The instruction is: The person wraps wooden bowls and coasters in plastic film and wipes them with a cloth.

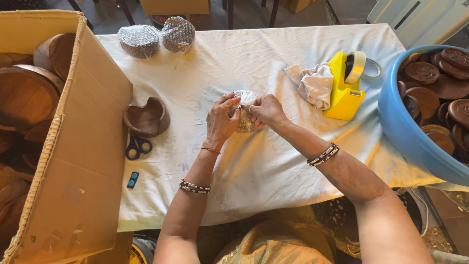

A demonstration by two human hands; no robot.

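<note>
both hands are closing on a small round bubble-wrapped wooden piece (244,111) at the middle of the white cloth-covered table (273,161): left hand (221,120) and right hand (266,110) are pinching the wrap shut, apparently mid-wrapping; sealing it likely needs tape from the yellow tape dispenser (346,88) on the right.

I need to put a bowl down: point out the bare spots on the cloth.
Free: the cloth in front of both hands, and the stretch between the wrapped bundles and rag. Crowded: left edge by wooden bowl and scissors; right by tape dispenser and tub.
</note>
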